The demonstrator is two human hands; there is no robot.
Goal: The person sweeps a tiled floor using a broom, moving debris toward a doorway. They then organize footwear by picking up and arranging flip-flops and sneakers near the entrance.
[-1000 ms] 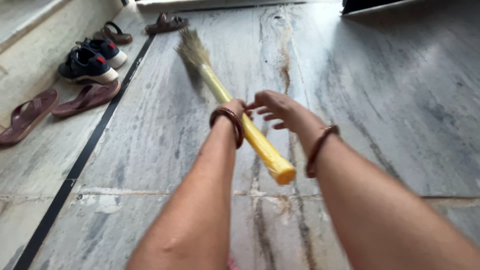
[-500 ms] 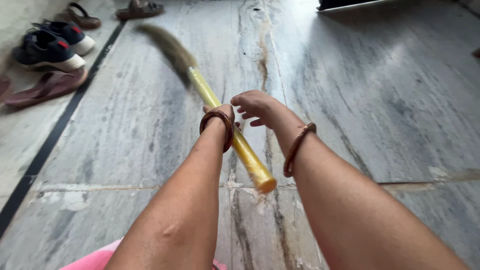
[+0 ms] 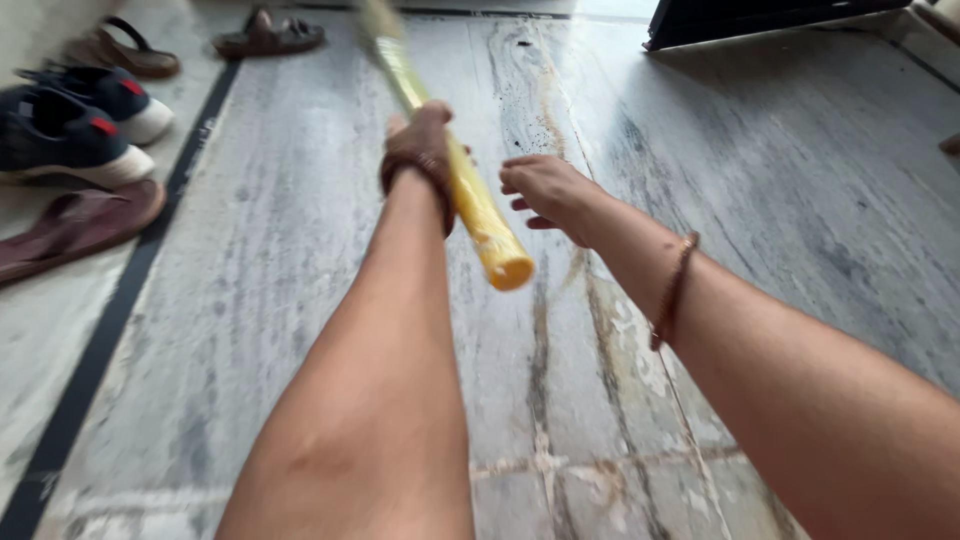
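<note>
My left hand (image 3: 420, 135) grips the yellow handle of a grass broom (image 3: 475, 215), which points away from me toward the top of the view. Its bristle end is blurred and mostly cut off at the top edge. The handle's butt end sticks out toward me below the hand. My right hand (image 3: 545, 190) hovers just right of the handle with fingers spread, not touching it. Both wrists wear brown bangles.
The floor (image 3: 780, 200) is grey streaked marble with a dark inlaid strip (image 3: 110, 330) on the left. Beyond the strip lie dark blue sneakers (image 3: 70, 125), a brown slipper (image 3: 75, 225) and brown sandals (image 3: 265, 35). A dark door edge (image 3: 760, 20) stands at the top right.
The broom has swung from the left toward straight ahead and lifted, its bristles now leaving the top of the view. My right hand stayed off the handle. The view shifted forward.
</note>
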